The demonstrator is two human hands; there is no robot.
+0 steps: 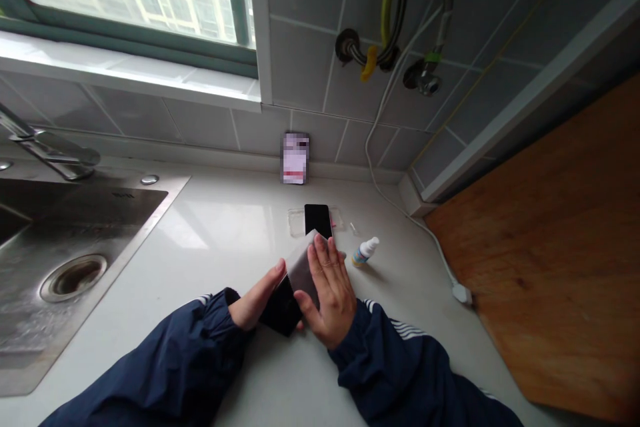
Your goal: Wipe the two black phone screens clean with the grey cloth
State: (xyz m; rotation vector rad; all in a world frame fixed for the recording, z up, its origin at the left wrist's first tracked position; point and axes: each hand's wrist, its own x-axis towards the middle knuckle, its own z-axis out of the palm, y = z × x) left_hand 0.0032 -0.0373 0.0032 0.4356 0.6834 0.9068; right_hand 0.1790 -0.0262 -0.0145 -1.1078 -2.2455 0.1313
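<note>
My left hand (255, 297) grips a dark, glossy flat device (284, 305), perhaps a phone or small tablet, tilted above the counter. Its thumb lies along the left edge, and a fingertip shows underneath at the near right edge. Over the upper part of the device lies a grey cloth (303, 270). My right hand (330, 287) presses flat on this cloth, fingers stretched out and thumb apart. Just beyond, a black-screened phone (318, 219) lies on a clear plastic case or tray (297, 221). To the right stands a small white-capped pump bottle (365, 251).
A steel sink (173, 190) with a faucet (60, 153) is at left on the white counter (225, 213). A blurred-out phone-shaped object (295, 159) leans on the tiled wall. A white cable with a plug (461, 293) runs down beside a wooden board (550, 247) at right.
</note>
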